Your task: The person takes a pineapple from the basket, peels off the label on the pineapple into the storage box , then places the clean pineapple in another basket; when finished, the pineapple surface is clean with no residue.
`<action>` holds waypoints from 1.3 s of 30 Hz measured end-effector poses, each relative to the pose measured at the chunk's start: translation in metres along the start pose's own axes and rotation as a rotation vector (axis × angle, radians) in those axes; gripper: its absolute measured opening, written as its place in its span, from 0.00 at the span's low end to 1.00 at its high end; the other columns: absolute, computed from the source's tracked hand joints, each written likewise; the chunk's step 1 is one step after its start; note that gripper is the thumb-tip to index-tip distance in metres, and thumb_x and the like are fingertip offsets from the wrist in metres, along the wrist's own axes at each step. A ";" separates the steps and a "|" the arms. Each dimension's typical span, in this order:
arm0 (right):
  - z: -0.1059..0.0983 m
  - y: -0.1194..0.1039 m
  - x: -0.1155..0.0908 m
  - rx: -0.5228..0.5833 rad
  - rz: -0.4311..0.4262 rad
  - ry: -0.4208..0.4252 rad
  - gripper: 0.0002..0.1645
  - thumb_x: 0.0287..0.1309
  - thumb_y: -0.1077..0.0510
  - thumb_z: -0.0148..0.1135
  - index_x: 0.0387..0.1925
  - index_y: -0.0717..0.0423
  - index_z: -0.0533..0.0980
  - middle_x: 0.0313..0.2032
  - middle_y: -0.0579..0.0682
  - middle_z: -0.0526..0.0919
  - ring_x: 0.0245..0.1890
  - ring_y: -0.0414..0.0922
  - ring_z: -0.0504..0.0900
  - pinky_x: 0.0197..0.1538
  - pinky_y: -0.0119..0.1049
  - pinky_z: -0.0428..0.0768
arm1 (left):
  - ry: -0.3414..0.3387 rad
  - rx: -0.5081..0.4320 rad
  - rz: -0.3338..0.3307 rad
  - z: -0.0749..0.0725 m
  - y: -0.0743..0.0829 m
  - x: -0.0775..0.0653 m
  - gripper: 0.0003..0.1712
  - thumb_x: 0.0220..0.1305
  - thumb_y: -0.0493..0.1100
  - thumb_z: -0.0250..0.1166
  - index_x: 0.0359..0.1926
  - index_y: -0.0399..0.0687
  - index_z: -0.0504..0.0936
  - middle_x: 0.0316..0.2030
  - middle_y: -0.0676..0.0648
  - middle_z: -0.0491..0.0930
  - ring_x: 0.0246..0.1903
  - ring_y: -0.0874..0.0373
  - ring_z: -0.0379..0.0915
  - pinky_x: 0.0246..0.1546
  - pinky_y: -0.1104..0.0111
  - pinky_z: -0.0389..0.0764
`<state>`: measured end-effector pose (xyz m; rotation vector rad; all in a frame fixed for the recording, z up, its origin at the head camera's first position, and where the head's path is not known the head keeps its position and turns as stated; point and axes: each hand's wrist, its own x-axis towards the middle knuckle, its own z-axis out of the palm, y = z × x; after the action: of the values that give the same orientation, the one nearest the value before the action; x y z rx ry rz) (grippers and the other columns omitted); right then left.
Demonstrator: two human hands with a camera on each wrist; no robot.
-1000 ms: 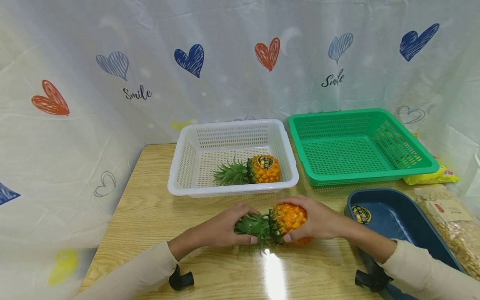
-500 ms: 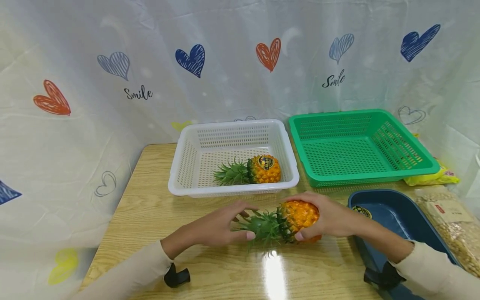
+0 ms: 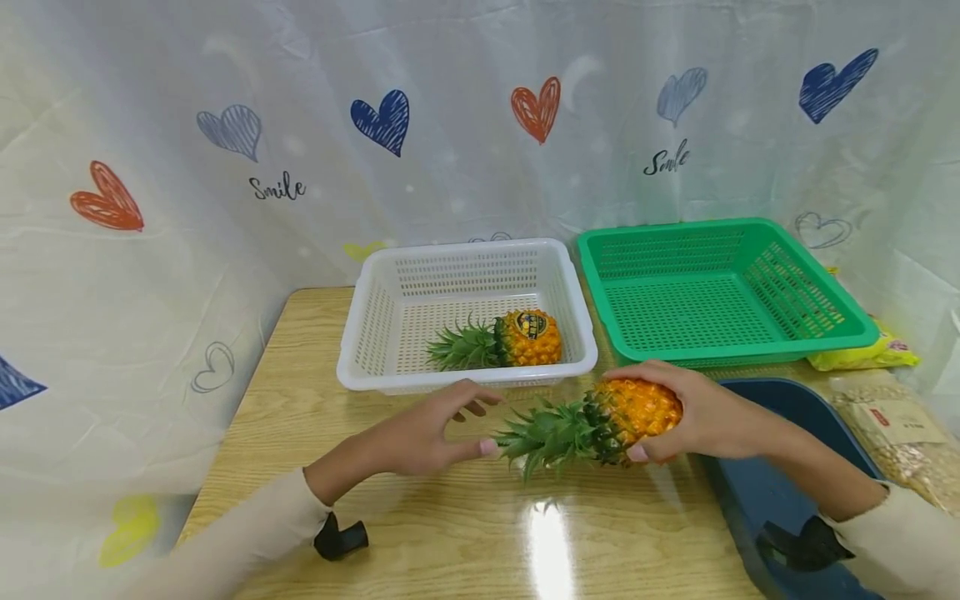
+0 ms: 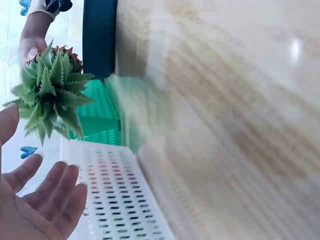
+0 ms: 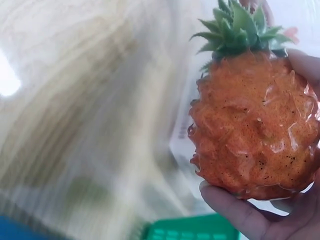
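My right hand grips the orange body of a small pineapple, thumb on the near side and fingers over the far side. The fruit is held above the table, its spiky green crown pointing left. In the right wrist view the pineapple has a bumpy, glossy skin. My left hand is apart from it, fingers spread loosely near the crown tip; the left wrist view shows this palm holding nothing. A second pineapple, bearing a round black-and-gold label, lies on its side in the white basket.
A green basket stands to the right of the white one. The dark blue basin lies partly beneath my right forearm. At the right edge are a clear bag of pale kernels and a yellow packet.
My left hand has let go of the crown and drawn back left. My right hand has carried the pineapple up and to the right, nearer the basin.
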<state>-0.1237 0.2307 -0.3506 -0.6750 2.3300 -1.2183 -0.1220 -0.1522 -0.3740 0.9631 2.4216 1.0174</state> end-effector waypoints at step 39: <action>-0.087 -0.001 -0.014 -0.143 -0.050 0.044 0.47 0.57 0.62 0.70 0.75 0.46 0.61 0.46 0.59 0.77 0.29 0.47 0.81 0.28 0.41 0.82 | 0.126 0.184 -0.021 -0.038 -0.026 0.013 0.23 0.71 0.55 0.63 0.60 0.51 0.78 0.52 0.52 0.81 0.53 0.56 0.78 0.54 0.55 0.78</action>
<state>-0.1615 0.2937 -0.3018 -0.7655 2.4682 -1.1063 -0.1637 -0.1754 -0.3672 0.9564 2.6615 0.8839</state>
